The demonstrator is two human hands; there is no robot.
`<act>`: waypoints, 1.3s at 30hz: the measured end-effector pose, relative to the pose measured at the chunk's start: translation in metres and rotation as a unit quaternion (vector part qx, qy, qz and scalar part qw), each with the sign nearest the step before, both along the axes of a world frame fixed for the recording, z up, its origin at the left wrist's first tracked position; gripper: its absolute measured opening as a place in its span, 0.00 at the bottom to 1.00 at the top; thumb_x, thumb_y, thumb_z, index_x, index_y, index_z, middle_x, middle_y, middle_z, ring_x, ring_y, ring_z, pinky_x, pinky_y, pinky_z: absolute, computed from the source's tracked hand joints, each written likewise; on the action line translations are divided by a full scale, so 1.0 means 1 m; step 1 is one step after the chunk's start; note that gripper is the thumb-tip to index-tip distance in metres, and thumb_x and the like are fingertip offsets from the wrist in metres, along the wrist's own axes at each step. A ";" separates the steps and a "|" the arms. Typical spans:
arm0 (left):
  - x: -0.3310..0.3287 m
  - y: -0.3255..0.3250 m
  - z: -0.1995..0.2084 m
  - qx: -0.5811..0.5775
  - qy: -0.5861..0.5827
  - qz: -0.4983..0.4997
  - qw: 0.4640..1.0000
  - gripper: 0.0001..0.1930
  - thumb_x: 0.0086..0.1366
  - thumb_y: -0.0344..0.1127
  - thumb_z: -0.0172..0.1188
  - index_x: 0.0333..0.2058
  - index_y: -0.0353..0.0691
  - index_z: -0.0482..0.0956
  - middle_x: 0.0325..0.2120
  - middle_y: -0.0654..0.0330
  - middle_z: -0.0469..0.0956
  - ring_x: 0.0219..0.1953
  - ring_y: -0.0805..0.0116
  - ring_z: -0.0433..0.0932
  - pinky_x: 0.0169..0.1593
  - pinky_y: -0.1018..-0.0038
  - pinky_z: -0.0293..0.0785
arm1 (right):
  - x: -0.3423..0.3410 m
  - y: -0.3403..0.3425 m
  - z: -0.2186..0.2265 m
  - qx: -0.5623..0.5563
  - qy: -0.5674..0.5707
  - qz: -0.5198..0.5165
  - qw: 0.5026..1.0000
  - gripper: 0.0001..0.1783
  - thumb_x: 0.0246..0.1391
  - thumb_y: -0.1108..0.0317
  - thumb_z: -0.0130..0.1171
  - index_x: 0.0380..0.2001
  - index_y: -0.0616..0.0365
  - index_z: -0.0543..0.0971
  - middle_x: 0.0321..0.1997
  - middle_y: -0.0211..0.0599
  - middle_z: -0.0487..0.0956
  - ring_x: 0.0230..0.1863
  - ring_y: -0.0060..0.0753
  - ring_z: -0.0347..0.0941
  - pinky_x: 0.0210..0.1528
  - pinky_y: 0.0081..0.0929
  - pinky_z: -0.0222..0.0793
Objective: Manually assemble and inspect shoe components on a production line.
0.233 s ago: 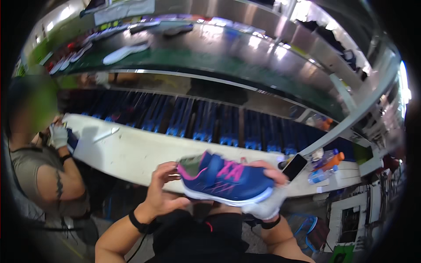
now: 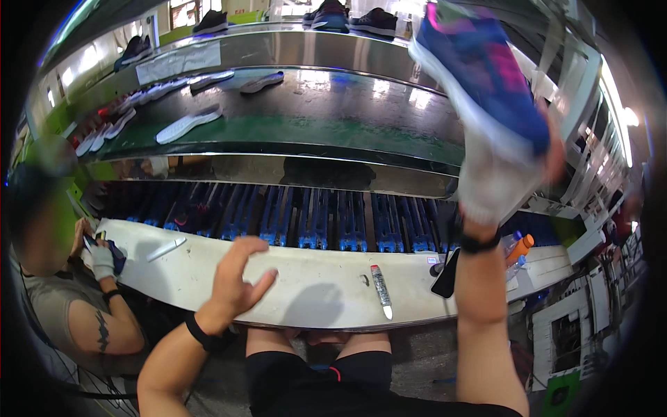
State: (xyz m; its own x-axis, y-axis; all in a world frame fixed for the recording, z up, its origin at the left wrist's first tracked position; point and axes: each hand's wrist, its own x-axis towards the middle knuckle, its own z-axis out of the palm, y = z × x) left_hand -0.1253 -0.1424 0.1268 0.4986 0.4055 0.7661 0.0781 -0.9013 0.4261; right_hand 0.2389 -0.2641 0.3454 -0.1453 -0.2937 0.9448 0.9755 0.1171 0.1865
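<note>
My right hand (image 2: pixel 504 170), in a pale glove with bare fingers showing, is raised high at the right and holds a sneaker (image 2: pixel 479 76). The sneaker is dark blue with pink laces and trim and a white sole; motion blurs it. Bare and holding nothing, my left hand (image 2: pixel 240 278) hovers over the near edge of the white bench (image 2: pixel 306 306), its thumb and fingers apart. A red-ended marker-like tube (image 2: pixel 381 292) lies on the bench between my arms, beside a small dark scrap (image 2: pixel 365 280).
Blue slatted rollers (image 2: pixel 313 222) run behind the bench. Above them, a green-edged belt (image 2: pixel 333 139) carries several soles (image 2: pixel 189 124); shoes (image 2: pixel 330 19) stand on the top shelf. A phone (image 2: pixel 446 274) and bottles (image 2: pixel 520 250) lie at right. A co-worker (image 2: pixel 83 313) sits at left.
My right hand has lifted the sneaker up and to the right, away from the bench. My left hand has let go of it and moved slightly left.
</note>
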 end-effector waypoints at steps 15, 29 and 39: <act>-0.066 0.321 0.093 0.019 0.207 0.418 0.884 0.27 0.67 0.55 0.64 0.47 0.34 0.90 0.51 0.40 0.85 0.59 0.37 0.81 0.62 0.48 0.77 | 0.032 0.146 -0.090 -0.565 0.145 -0.115 0.804 0.40 0.62 0.31 0.64 0.56 0.59 0.87 0.58 0.53 0.87 0.65 0.57 0.80 0.73 0.49 0.71; 0.130 0.109 0.093 0.169 -0.016 -0.129 0.977 0.17 0.55 0.29 0.76 0.45 0.39 0.88 0.45 0.49 0.82 0.52 0.48 0.82 0.57 0.58 0.80 | 0.042 0.138 -0.078 -0.644 -0.050 -0.038 0.763 0.49 0.58 0.32 0.71 0.70 0.58 0.78 0.65 0.59 0.84 0.68 0.60 0.79 0.74 0.51 0.71; 0.019 0.312 -0.142 -0.002 0.478 0.309 0.822 0.30 0.57 0.38 0.77 0.58 0.41 0.80 0.56 0.46 0.83 0.60 0.42 0.81 0.64 0.44 0.78 | 0.039 0.150 -0.086 -0.628 -0.033 -0.087 0.773 0.45 0.55 0.31 0.74 0.62 0.58 0.83 0.58 0.49 0.87 0.59 0.59 0.83 0.65 0.46 0.77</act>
